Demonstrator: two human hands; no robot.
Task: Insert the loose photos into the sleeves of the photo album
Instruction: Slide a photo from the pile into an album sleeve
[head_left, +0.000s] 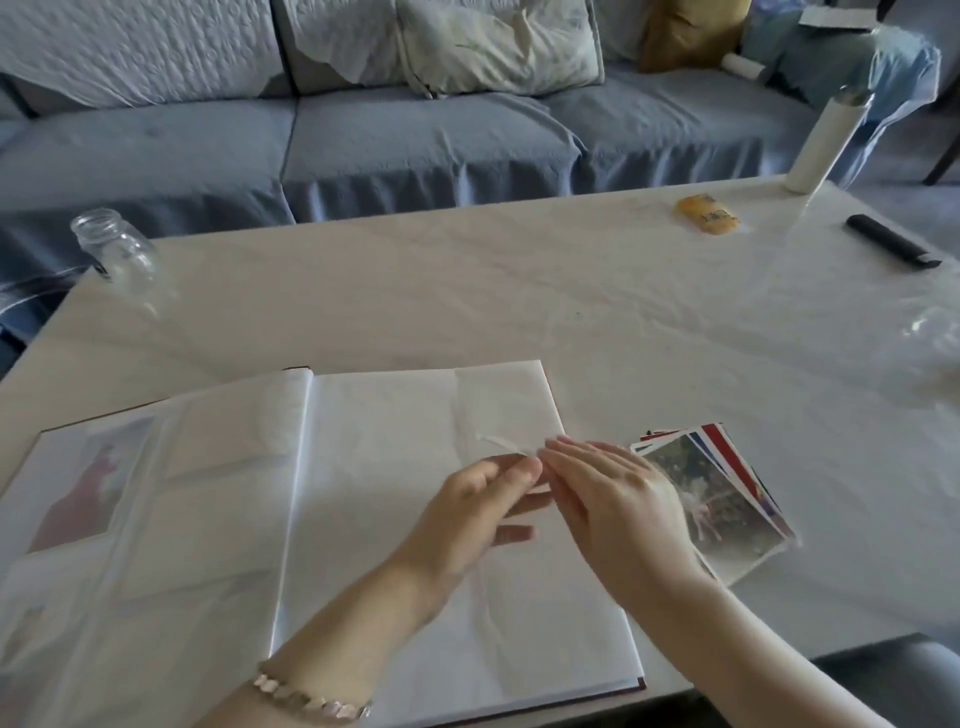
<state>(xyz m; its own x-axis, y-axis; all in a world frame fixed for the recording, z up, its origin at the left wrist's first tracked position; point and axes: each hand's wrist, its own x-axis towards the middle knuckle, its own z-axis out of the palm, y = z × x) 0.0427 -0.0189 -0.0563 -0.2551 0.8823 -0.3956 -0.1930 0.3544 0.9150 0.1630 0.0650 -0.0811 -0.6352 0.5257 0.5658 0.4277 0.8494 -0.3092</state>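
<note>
- The photo album (363, 493) lies open at the desk's (571, 312) near edge. One left-page sleeve (78, 483) already holds a picture.
- The loose photos (727, 499) sit stacked just right of the album.
- The left hand (483, 499) pinches a clear sleeve flap (506, 445). The right hand (613, 499), fingers straight, holds nothing.
- This looks like opening a pocket; next the right hand needs a photo.
- The glass jar (117, 252) at the far-left corner looks empty.

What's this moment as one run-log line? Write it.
stage: opening sleeve | left hand: pinches sleeve edge, album right page | right hand: fingers straight, beside it | loose photos: stacked right of album
</note>
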